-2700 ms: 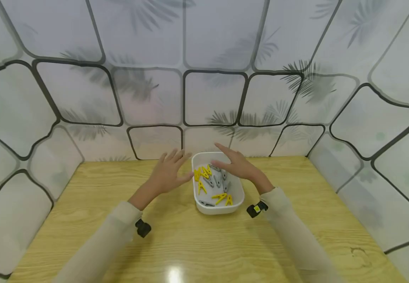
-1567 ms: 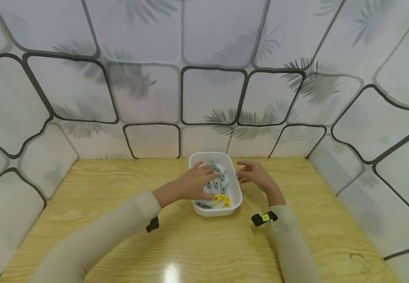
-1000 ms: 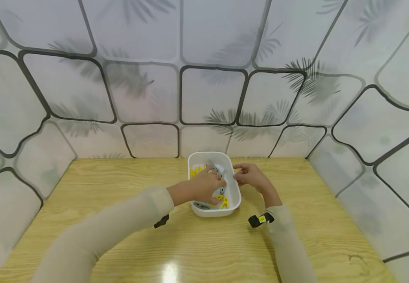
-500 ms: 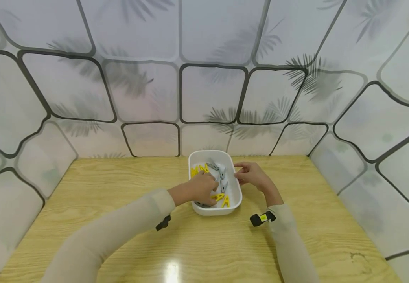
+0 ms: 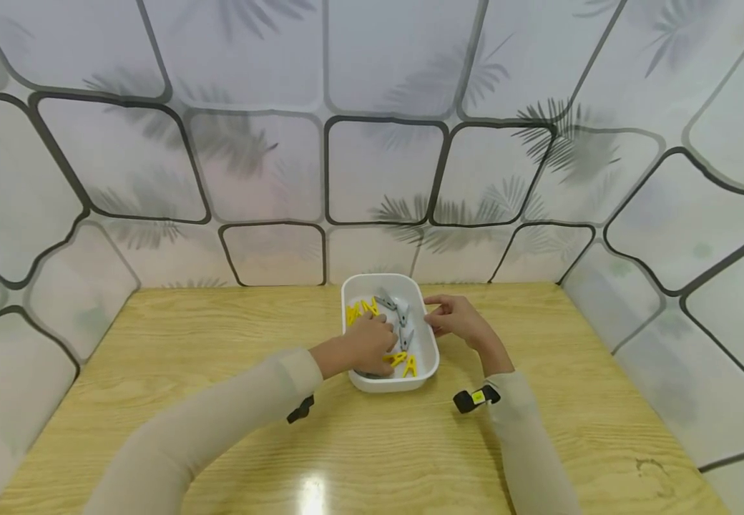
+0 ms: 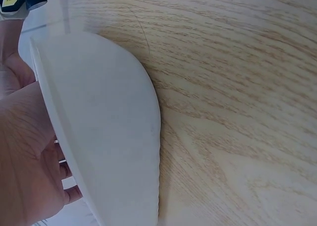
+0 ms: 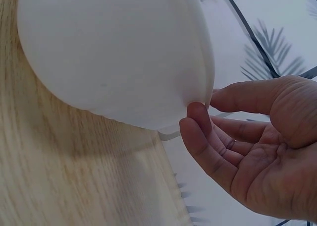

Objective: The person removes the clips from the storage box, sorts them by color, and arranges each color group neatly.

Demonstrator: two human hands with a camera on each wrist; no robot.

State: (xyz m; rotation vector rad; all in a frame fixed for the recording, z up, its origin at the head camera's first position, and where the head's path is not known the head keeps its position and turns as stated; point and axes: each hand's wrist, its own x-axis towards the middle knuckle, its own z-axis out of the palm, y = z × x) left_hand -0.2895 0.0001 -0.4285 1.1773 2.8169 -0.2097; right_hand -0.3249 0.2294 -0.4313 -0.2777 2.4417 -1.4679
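A white plastic bin (image 5: 434, 361) stands on the table, holding yellow clothespins (image 5: 410, 366) and grey clothespins (image 5: 405, 341). My left hand (image 5: 369, 345) reaches over the bin's left rim, its fingers pointing down among the clothespins. In the left wrist view the bin's outer wall (image 6: 109, 117) hides most of those fingers, and I cannot tell if they hold a clothespin. At the right side, my right hand (image 5: 461, 322) pinches the bin's rim. The right wrist view shows curled fingertips (image 7: 197, 118) against the outside of the wall and another digit behind the rim.
The wood-grain table (image 5: 217, 329) extends to both sides and in front of the bin. Patterned panels (image 5: 269, 172) rise close behind the bin and at left and right. A black wrist camera (image 5: 475, 398) sits below the right hand.
My left hand has moved right and down into the bin from its left side. My right hand has gone from above the bin to its right rim. Over the last half second both barely move.
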